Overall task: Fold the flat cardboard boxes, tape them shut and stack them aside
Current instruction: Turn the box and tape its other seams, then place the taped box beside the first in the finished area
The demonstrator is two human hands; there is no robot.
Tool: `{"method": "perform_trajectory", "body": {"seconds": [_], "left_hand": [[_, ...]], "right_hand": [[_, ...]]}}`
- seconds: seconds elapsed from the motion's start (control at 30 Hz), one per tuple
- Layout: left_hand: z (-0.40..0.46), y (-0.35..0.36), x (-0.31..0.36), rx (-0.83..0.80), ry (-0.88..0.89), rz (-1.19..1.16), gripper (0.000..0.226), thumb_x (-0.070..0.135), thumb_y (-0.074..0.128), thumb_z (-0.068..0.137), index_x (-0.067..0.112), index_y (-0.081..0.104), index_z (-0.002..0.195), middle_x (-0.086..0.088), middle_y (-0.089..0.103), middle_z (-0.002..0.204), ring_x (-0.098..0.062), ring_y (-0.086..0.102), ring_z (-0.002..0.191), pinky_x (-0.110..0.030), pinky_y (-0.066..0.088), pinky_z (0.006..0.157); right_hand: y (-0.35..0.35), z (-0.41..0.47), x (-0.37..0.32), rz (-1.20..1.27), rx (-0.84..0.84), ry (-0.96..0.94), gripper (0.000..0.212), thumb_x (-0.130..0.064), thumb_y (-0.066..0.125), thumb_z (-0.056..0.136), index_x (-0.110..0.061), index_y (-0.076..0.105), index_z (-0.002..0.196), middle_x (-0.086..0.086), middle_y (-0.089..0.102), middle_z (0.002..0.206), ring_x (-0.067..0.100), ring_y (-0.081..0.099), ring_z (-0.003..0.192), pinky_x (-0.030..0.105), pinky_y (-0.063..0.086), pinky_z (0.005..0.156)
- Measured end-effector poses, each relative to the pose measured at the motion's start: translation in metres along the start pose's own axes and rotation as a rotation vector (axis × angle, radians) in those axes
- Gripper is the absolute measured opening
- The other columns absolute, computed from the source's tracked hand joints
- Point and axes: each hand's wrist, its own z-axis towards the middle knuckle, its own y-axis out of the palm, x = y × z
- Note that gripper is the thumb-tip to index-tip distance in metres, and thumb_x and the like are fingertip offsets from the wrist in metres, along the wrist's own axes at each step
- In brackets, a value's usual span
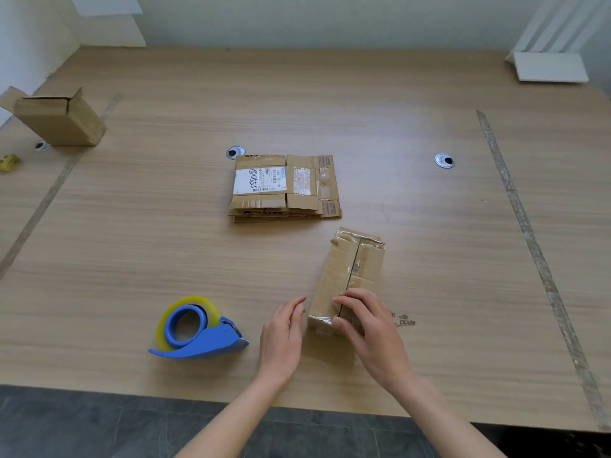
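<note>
The taped cardboard box lies on the table near the front edge, right hand curled over its near end, left hand relaxed beside it, perhaps touching; probably light, stiff, tape-slick, best held by both long sides.

The taped box lies under the right hand's fingers, just right of the left hand's fingers. The tape dispenser sits left of them; the flat-box stack lies beyond, the open box far left.
</note>
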Motion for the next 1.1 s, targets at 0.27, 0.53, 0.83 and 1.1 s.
{"method": "perform_trajectory", "body": {"seconds": [0.27,0.53,0.83,1.1], "left_hand": [[0.005,0.01,0.029,-0.261,-0.054,-0.149,0.055,0.053,0.042,0.103,0.034,0.035,0.154,0.021,0.04,0.153,0.003,0.038,0.139,-0.031,0.034,0.117],[-0.004,0.026,0.032,-0.309,-0.137,-0.22,0.058,0.033,0.049,0.105,0.051,0.018,0.151,0.058,0.025,0.133,0.034,0.027,0.121,0.005,0.025,0.094],[0.0,0.007,0.075,-0.189,-0.186,-0.414,0.026,0.031,0.06,0.1,0.038,0.051,0.123,0.019,0.06,0.126,0.02,0.054,0.106,-0.001,0.043,0.08],[0.017,-0.06,0.173,-0.201,-0.093,-0.545,0.067,0.087,0.034,0.082,0.054,0.045,0.14,0.021,0.053,0.137,0.005,0.045,0.129,-0.015,0.031,0.091]], "right_hand": [[-0.019,0.004,-0.005,0.061,0.187,0.233,0.05,-0.037,0.057,0.1,-0.019,0.048,0.146,-0.006,0.041,0.152,0.007,0.035,0.144,0.027,0.032,0.118],[-0.018,0.004,-0.005,0.346,0.029,0.58,0.062,-0.041,0.057,0.101,-0.023,0.036,0.156,-0.005,0.046,0.152,0.016,0.051,0.135,0.044,0.045,0.112],[-0.055,0.017,-0.021,0.491,0.126,0.551,0.058,-0.02,0.067,0.097,-0.025,0.042,0.149,-0.009,0.054,0.138,0.0,0.055,0.121,0.025,0.054,0.097],[-0.128,0.061,-0.071,0.545,0.129,0.335,0.066,0.001,0.068,0.089,-0.034,0.05,0.142,-0.012,0.046,0.123,-0.008,0.052,0.118,0.013,0.051,0.096]]}}
